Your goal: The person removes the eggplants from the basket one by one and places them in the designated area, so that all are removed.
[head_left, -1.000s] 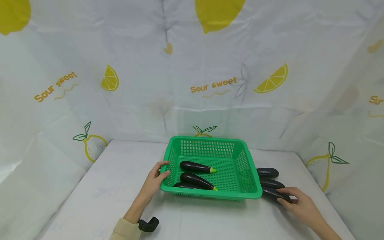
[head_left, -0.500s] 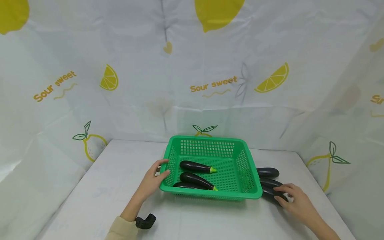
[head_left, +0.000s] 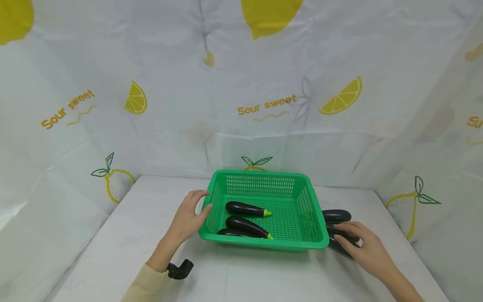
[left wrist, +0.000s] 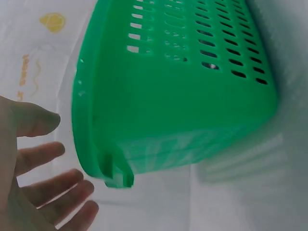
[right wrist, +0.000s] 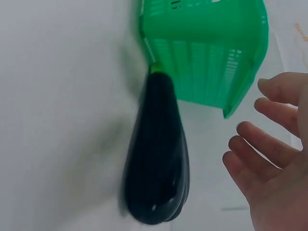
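A green plastic basket (head_left: 264, 243) stands mid-table, with three dark eggplants inside: one at the back (head_left: 244, 209), one in front of it (head_left: 247, 225), and one partly behind the front rim. My left hand (head_left: 186, 217) is at the basket's left side, fingers spread; the left wrist view shows a gap to the rim (left wrist: 83, 110). To the right of the basket lie more eggplants (head_left: 337, 215) in a row. My right hand (head_left: 365, 248) hovers over the nearer ones, partly hiding them. In the right wrist view, its loosely bent fingers stand apart from the nearest eggplant (right wrist: 155, 154).
A white cloth covers the table (head_left: 113, 235). Behind it and at both sides rises a white curtain (head_left: 170, 138) printed with lemons and lettering. Beside the left wrist sits a black camera mount (head_left: 180, 269).
My left hand has drawn back from the basket rim and moved slightly away. The right hand has shifted left and up from the nearest eggplant, its fingers no longer around it.
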Motion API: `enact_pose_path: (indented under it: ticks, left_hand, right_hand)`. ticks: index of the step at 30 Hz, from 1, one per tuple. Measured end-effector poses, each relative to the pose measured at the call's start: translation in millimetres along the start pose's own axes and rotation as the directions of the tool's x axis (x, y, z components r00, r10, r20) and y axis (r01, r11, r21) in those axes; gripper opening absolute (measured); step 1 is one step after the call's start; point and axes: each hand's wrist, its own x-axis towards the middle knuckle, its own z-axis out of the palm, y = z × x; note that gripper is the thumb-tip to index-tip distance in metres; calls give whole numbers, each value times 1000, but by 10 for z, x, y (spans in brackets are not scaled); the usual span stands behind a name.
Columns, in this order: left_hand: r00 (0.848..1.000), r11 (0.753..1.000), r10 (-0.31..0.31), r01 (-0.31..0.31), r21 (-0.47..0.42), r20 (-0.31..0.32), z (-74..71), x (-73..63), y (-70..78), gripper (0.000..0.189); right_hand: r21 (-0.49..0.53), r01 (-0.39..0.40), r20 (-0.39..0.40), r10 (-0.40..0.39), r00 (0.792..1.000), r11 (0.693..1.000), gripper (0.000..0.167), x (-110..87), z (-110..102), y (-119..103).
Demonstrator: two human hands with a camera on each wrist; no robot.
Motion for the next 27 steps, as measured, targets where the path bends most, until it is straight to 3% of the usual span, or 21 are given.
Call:
enact_pose_path:
  ticks: [7,16,21,27]
  left_hand:
    - [988,995,95,-94,-15,124,73,122,172,36]
    - [950,993,103,-114,20,294,221,247,334,36]
    - [912,996,57,-82,44,405,314,340,329,40]
    - [851,998,13,-48,52,524,442,426,281,40]
  right_hand:
    - [188,-97,126,74,989,977,40,80,42,-164]
    - [328,-206,245,128,961,922,52,147,166,-213]
    - [351,-234,282,136,950,907,55,164,209,-211]
    - [342,-211,275,118,954,916,52,186,239,-215]
